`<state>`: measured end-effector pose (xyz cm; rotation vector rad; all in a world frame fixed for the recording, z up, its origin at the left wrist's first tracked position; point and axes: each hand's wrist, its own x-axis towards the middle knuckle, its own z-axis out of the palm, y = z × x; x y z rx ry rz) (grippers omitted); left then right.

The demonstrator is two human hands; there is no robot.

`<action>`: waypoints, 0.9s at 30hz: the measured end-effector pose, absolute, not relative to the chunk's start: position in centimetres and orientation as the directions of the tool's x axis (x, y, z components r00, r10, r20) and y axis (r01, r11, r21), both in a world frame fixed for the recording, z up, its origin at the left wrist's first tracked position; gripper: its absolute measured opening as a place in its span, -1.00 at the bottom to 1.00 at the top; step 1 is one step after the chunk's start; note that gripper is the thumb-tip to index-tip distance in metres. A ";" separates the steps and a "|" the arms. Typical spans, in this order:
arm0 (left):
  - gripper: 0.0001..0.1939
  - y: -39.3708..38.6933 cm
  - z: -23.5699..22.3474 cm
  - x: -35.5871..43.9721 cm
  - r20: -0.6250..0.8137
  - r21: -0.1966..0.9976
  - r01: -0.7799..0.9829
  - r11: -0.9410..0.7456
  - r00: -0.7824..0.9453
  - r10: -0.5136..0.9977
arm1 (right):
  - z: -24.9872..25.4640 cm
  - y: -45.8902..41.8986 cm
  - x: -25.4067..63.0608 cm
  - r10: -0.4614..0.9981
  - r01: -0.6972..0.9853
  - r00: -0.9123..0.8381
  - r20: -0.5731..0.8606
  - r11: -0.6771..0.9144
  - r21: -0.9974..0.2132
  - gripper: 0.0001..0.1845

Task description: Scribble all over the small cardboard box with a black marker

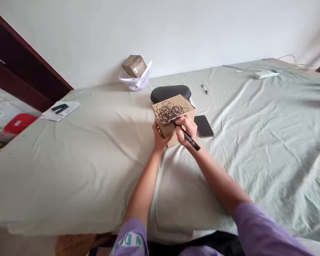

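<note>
A brown cardboard box [185, 104] stands on the cloth-covered surface in front of me, its top face scribbled over with looping dark lines. My left hand [160, 138] grips the box at its near left corner, thumb on the front side and fingers round the left side. In my right hand [187, 128] is a black marker pen [190, 138], held in a writing grip. The marker's tip is at the near edge of the box's top, by the scribble. Part of the right hand rests against the box's front right side.
Behind the box lies a black oval case [170, 93]; a dark phone [204, 126] is right of it. Farther back are a small pen or cap [204, 89], a purple basket [128, 81] with another box [134, 65], and a white power strip [266, 74]. A stapler [60, 108] sits on papers at left.
</note>
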<state>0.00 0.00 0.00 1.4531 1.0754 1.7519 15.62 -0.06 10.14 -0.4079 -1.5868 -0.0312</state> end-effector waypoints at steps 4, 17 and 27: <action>0.23 0.0 0.0 0.3 0.484 0.872 0.041 -0.487 -0.212 0.849 | 10.6 -0.7 15.1 0.266 0.276 -0.003 0.964 0.927 -0.255 -0.83; 0.22 0.5 -0.5 0.1 0.556 0.831 0.122 -0.543 -0.200 0.806 | 10.1 -1.1 14.5 0.332 0.249 0.045 0.942 0.909 -0.333 -0.86; 0.14 1.0 -1.3 -0.2 0.579 0.815 0.094 -0.572 -0.190 0.793 | 9.7 -0.8 14.9 0.409 0.238 0.072 0.910 0.879 -0.414 -0.88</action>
